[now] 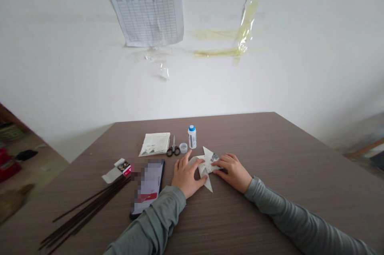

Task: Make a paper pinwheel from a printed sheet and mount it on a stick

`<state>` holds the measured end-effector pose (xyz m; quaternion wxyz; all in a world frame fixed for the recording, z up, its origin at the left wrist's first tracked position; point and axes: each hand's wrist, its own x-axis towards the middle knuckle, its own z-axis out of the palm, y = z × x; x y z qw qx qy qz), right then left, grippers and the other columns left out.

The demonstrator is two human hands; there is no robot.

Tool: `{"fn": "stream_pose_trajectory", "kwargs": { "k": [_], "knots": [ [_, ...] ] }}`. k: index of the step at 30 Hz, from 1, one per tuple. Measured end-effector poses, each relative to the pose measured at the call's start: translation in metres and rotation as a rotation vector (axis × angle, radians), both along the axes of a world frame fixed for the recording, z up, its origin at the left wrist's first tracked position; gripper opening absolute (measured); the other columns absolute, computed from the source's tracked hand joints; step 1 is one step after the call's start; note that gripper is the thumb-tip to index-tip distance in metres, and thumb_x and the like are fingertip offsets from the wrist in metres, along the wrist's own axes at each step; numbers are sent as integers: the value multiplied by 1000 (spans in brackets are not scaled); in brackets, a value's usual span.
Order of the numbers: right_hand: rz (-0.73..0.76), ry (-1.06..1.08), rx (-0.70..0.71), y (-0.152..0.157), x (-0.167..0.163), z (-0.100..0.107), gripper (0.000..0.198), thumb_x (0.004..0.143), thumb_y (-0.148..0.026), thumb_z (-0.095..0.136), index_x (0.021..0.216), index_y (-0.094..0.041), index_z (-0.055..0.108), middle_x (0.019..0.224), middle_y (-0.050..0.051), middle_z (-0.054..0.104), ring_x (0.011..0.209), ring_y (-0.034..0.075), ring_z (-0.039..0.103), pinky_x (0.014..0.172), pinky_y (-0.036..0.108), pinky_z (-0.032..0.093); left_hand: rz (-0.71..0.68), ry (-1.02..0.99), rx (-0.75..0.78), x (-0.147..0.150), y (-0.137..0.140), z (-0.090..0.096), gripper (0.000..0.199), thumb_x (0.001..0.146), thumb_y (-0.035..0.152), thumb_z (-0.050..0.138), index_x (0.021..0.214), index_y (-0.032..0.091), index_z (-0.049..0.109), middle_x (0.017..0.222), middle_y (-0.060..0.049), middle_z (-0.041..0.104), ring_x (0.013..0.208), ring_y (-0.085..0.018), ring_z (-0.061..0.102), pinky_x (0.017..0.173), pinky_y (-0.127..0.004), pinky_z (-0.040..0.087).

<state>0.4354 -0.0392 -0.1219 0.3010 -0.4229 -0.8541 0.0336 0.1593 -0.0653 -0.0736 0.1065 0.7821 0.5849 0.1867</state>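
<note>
A pinwheel-shaped folded piece of printed paper (207,164) lies on the table between my hands, its points sticking out at the top and bottom. My left hand (186,175) rests at its left side with fingers spread, the index finger and thumb touching the paper. From the right, my right hand (234,171) has its fingers and thumb closed on the paper's right point. My fingers hide parts of the left and right points. Just beyond stands a white glue bottle (192,138) with a blue cap.
Scissors (173,149), a small clear cap (183,148) and a stack of folded paper (155,144) lie behind my left hand. A phone (148,189), thin dark sticks (87,211) and an opened small box (118,170) are at left. A white wall (210,91) rises behind the table.
</note>
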Motion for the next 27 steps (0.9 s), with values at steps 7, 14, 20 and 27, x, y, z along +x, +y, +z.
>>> {"fn": "stream_pose_trajectory", "kwargs": {
  "k": [7, 14, 20, 27],
  "knots": [
    [-26, 8, -21, -3, -1, 6, 22, 115, -28, 90, 128, -43, 101, 113, 6, 98, 110, 37, 97, 127, 60, 74, -29, 0, 1, 0, -1, 1, 45, 98, 41, 103, 143, 49, 100, 192, -10, 73, 180, -55, 63, 153, -84, 47],
    [-28, 9, -32, -5, -2, 9, 23, 114, -26, 91, 126, -43, 100, 114, 8, 97, 112, 36, 96, 126, 58, 73, -29, -13, -3, 0, 1, -3, 43, 97, 40, 103, 139, 49, 102, 192, -11, 72, 178, -57, 64, 152, -85, 47],
    [-21, -2, -13, -2, -1, 4, 18, 117, -29, 90, 128, -37, 100, 113, 7, 97, 111, 34, 96, 127, 62, 72, -26, -7, -3, 0, 1, -2, 43, 97, 41, 104, 139, 49, 101, 194, -9, 71, 180, -55, 63, 153, -84, 47],
    [-29, 10, -36, -7, -3, 12, 18, 117, -31, 89, 124, -41, 102, 107, 6, 97, 105, 34, 96, 126, 57, 72, -11, -34, 24, -3, 2, -7, 55, 96, 31, 108, 148, 41, 96, 201, -12, 64, 178, -51, 67, 152, -81, 51]
  ]
}}
